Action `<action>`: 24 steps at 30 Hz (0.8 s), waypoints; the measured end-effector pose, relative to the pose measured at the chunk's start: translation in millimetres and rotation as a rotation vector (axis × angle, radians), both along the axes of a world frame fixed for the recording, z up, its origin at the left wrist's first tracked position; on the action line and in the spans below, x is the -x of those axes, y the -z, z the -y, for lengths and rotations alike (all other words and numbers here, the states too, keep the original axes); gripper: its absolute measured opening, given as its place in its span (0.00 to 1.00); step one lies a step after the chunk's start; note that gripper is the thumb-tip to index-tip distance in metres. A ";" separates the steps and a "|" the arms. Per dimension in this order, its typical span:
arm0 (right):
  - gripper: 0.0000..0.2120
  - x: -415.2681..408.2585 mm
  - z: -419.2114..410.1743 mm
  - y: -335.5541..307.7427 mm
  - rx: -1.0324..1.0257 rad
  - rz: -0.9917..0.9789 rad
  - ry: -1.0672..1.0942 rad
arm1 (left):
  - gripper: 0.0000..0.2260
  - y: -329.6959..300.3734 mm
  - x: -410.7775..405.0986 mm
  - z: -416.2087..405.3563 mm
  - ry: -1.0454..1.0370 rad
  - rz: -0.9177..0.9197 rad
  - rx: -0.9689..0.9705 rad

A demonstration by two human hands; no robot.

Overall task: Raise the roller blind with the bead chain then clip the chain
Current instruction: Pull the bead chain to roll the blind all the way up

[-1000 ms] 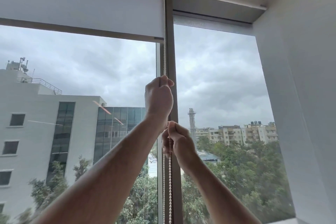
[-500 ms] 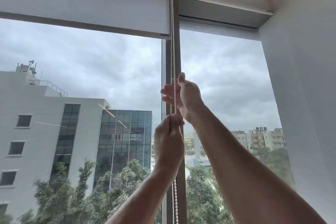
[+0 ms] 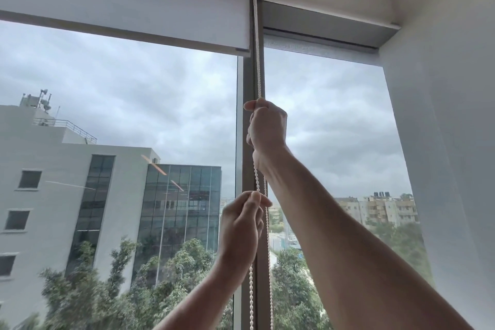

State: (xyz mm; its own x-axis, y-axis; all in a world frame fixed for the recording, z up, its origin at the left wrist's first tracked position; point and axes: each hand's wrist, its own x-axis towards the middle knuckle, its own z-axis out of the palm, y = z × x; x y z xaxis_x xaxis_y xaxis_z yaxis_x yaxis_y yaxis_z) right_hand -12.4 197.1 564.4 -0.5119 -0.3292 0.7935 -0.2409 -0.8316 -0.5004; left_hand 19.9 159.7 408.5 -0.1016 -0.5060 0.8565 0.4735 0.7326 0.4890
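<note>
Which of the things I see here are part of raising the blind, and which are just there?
Part of the job:
- roller blind, mostly raised
- bead chain
- right hand, gripping the chain higher up
- left hand, pinching the chain lower down

Just there:
- window post
- side wall
- grey building outside
- trees

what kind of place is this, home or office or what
Probably an upper-floor office or apartment, hard to tell which. A tall window with a roller blind and bead chain looks down over treetops at a glass-fronted office block.
</note>
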 end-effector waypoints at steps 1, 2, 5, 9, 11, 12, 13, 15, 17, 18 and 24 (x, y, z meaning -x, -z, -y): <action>0.17 -1.7 -0.9 1.3 0.006 -0.002 0.014 | 0.20 -3.6 -1.7 2.1 -0.001 0.015 -0.008; 0.17 -3.2 -2.0 3.6 0.009 -0.006 0.031 | 0.20 -8.4 -3.1 4.2 -0.009 0.015 -0.023; 0.20 -5.7 -3.8 20.2 -0.001 -0.048 0.077 | 0.17 -28.7 -7.5 11.3 -0.032 -0.021 -0.120; 0.17 1.8 4.9 54.3 -0.060 -0.066 0.020 | 0.20 -59.4 -12.0 12.8 0.002 -0.032 -0.119; 0.16 6.7 8.5 68.6 -0.023 -0.086 -0.048 | 0.20 -78.5 -15.5 10.3 0.001 -0.022 -0.108; 0.17 9.1 9.9 74.2 0.003 -0.110 -0.033 | 0.20 -89.1 -17.3 8.6 -0.006 -0.009 -0.107; 0.18 11.6 11.8 79.0 0.025 -0.136 0.014 | 0.20 -100.2 -18.9 6.5 -0.012 0.003 -0.106; 0.20 14.6 16.9 87.6 0.054 -0.164 0.107 | 0.20 -123.2 -21.1 1.4 -0.025 0.026 -0.097; 0.21 14.7 23.0 98.3 0.064 -0.177 0.140 | 0.18 -143.0 -23.7 -7.5 -0.033 0.075 -0.096; 0.21 14.3 25.2 103.7 0.065 -0.183 0.145 | 0.18 -151.3 -24.1 -12.5 -0.013 0.110 -0.108; 0.20 4.3 29.4 124.6 0.059 -0.228 0.132 | 0.18 -162.7 -6.4 -29.6 -0.114 0.046 -0.121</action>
State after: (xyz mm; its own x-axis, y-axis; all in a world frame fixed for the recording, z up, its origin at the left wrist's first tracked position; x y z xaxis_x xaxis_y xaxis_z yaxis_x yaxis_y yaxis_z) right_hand -16.7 167.6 439.9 -0.3531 -0.2214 0.9090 -0.4504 -0.8114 -0.3726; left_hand 26.2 189.3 571.2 -0.0754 -0.6154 0.7846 0.3655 0.7150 0.5959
